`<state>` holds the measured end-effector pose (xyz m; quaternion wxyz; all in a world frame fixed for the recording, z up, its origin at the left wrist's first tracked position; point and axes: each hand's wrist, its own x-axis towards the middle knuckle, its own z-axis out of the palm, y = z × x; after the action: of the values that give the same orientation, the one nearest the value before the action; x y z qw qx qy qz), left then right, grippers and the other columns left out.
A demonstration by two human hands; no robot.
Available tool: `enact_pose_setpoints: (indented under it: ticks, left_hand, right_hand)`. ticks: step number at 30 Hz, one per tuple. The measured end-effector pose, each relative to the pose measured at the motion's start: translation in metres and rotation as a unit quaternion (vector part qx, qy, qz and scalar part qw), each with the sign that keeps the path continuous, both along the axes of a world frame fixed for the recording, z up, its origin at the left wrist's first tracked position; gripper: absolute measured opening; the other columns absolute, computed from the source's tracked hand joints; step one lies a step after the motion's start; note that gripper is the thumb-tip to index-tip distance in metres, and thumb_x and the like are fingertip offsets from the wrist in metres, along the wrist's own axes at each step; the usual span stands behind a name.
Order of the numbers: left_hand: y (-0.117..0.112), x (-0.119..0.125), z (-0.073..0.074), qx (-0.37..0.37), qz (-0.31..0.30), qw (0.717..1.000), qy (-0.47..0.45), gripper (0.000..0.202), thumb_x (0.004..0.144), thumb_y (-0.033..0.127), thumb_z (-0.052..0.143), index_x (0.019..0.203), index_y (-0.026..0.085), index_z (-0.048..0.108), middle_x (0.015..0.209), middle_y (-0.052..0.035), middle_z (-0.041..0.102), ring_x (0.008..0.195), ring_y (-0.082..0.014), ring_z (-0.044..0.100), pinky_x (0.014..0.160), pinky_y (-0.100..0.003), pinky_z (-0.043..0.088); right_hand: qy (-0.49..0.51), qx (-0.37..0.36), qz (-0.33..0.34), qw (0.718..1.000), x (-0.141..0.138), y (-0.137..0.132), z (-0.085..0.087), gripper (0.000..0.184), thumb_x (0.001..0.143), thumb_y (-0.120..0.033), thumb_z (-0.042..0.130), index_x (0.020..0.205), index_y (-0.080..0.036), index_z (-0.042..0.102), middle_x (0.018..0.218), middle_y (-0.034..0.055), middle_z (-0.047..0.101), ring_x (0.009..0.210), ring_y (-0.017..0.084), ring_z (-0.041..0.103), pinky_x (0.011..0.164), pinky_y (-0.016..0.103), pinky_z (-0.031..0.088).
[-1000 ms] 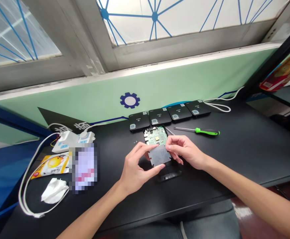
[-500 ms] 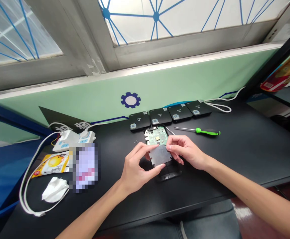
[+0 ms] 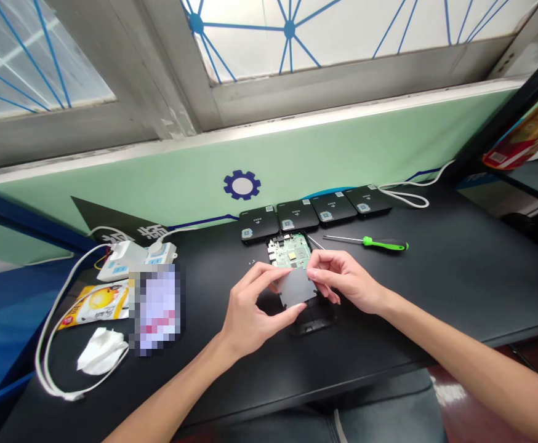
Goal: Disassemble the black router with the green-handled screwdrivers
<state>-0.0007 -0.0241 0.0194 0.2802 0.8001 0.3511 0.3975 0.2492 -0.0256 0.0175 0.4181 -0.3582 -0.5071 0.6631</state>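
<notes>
I hold a dark grey metal plate (image 3: 297,288) in both hands, by its edges, above the bench (image 3: 458,289). My left hand (image 3: 255,314) pinches the plate's left side between thumb and fingers; my right hand (image 3: 345,280) is partly closed on the opposite edge. The plate sits over an open black case (image 3: 317,325), just short of the green circuit board (image 3: 290,251) lying in it. Beyond stand four black units (image 3: 315,212) in a row; a green-handled screwdriver (image 3: 384,244) lies to the right.
</notes>
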Motion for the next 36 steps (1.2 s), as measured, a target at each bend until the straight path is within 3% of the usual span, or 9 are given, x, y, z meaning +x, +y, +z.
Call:
enact_pose_setpoints:
  ticks: [6, 10, 16, 18, 24, 28, 30, 32, 36]
  left_hand:
    - [-0.002, 0.001, 0.002, 0.006, 0.000, 1.000, -0.004, 0.045, 0.084, 0.024, 0.098, 0.125, 0.026, 0.081, 0.110, -0.0041, 0.074, 0.097, -0.0216, 0.074, 0.086, -0.035, 0.064]
    - [-0.004, 0.003, 0.002, -0.006, -0.004, 1.000, -0.016, 0.041, 0.083, 0.025, 0.101, 0.119, 0.026, 0.081, 0.103, -0.0020, 0.076, 0.091, -0.0192, 0.073, 0.082, -0.031, 0.062]
    - [-0.001, 0.002, 0.002, -0.051, -0.021, 0.997, -0.061, 0.046, 0.085, 0.031, 0.101, 0.126, 0.027, 0.081, 0.117, -0.0057, 0.079, 0.100, -0.0229, 0.078, 0.087, -0.033, 0.063]
    - [-0.001, 0.001, 0.001, -0.065, -0.024, 0.995, -0.078, 0.047, 0.086, 0.035, 0.101, 0.127, 0.027, 0.081, 0.119, -0.0081, 0.080, 0.104, -0.0256, 0.078, 0.086, -0.034, 0.063]
    - [-0.003, 0.001, -0.003, -0.127, -0.031, 0.985, -0.112, 0.053, 0.086, 0.040, 0.102, 0.131, 0.026, 0.079, 0.116, -0.0077, 0.081, 0.090, -0.0213, 0.077, 0.080, -0.031, 0.064]
    - [0.000, 0.000, -0.003, -0.117, -0.042, 0.989, -0.079, 0.057, 0.086, 0.034, 0.102, 0.136, 0.031, 0.076, 0.135, -0.0093, 0.074, 0.110, -0.0255, 0.075, 0.085, -0.032, 0.063]
    - [0.002, -0.001, -0.002, -0.117, -0.038, 0.991, -0.055, 0.064, 0.085, 0.032, 0.101, 0.141, 0.031, 0.071, 0.141, -0.0095, 0.069, 0.097, -0.0206, 0.073, 0.083, -0.033, 0.063]
    - [0.005, -0.003, -0.001, -0.119, -0.032, 0.992, -0.034, 0.064, 0.087, 0.029, 0.096, 0.144, 0.030, 0.068, 0.134, -0.0070, 0.067, 0.076, -0.0123, 0.064, 0.077, -0.031, 0.060]
    - [0.008, -0.006, 0.004, -0.109, -0.037, 0.993, 0.031, 0.053, 0.090, 0.027, 0.088, 0.140, 0.030, 0.070, 0.117, -0.0013, 0.061, 0.066, -0.0082, 0.054, 0.067, -0.027, 0.053]
  right_hand:
    - [0.001, 0.028, 0.016, 0.999, 0.001, -0.002, 0.001, 0.036, 0.097, -0.053, 0.086, 0.093, -0.018, 0.078, 0.063, -0.0023, 0.069, 0.044, 0.008, 0.050, 0.042, 0.019, 0.041]
    - [-0.005, 0.045, 0.045, 0.998, 0.000, -0.004, 0.006, 0.032, 0.101, -0.047, 0.082, 0.113, -0.017, 0.088, 0.074, 0.0014, 0.077, 0.048, 0.008, 0.053, 0.045, 0.021, 0.044]
    - [-0.023, 0.049, -0.047, 0.997, -0.002, -0.003, 0.003, 0.031, 0.095, -0.042, 0.090, 0.119, -0.023, 0.085, 0.098, 0.0016, 0.073, 0.060, 0.008, 0.064, 0.047, 0.017, 0.048]
    - [-0.025, 0.034, -0.039, 0.998, -0.003, -0.002, 0.002, 0.036, 0.096, -0.045, 0.089, 0.123, -0.022, 0.082, 0.101, 0.0030, 0.075, 0.060, 0.009, 0.067, 0.043, 0.017, 0.046]
    - [-0.001, -0.029, 0.062, 0.998, -0.004, -0.003, 0.001, 0.042, 0.095, -0.054, 0.088, 0.110, -0.016, 0.078, 0.082, 0.0031, 0.078, 0.056, 0.014, 0.072, 0.040, 0.018, 0.049]
    - [0.005, -0.034, 0.041, 0.999, -0.004, -0.003, 0.000, 0.041, 0.093, -0.054, 0.089, 0.101, -0.016, 0.075, 0.073, -0.0003, 0.074, 0.048, 0.010, 0.063, 0.039, 0.017, 0.045]
    - [-0.003, -0.035, 0.022, 0.999, -0.003, -0.001, -0.001, 0.041, 0.093, -0.055, 0.089, 0.098, -0.018, 0.072, 0.072, -0.0015, 0.073, 0.047, 0.009, 0.060, 0.039, 0.018, 0.045]
    - [-0.019, -0.032, -0.003, 0.999, -0.001, 0.001, -0.003, 0.042, 0.093, -0.057, 0.087, 0.096, -0.019, 0.068, 0.068, -0.0035, 0.069, 0.046, 0.009, 0.058, 0.039, 0.019, 0.045]
    - [-0.066, -0.018, -0.025, 0.997, 0.006, 0.003, -0.003, 0.038, 0.094, -0.052, 0.084, 0.091, -0.021, 0.063, 0.059, -0.0077, 0.061, 0.041, 0.009, 0.053, 0.039, 0.018, 0.041]
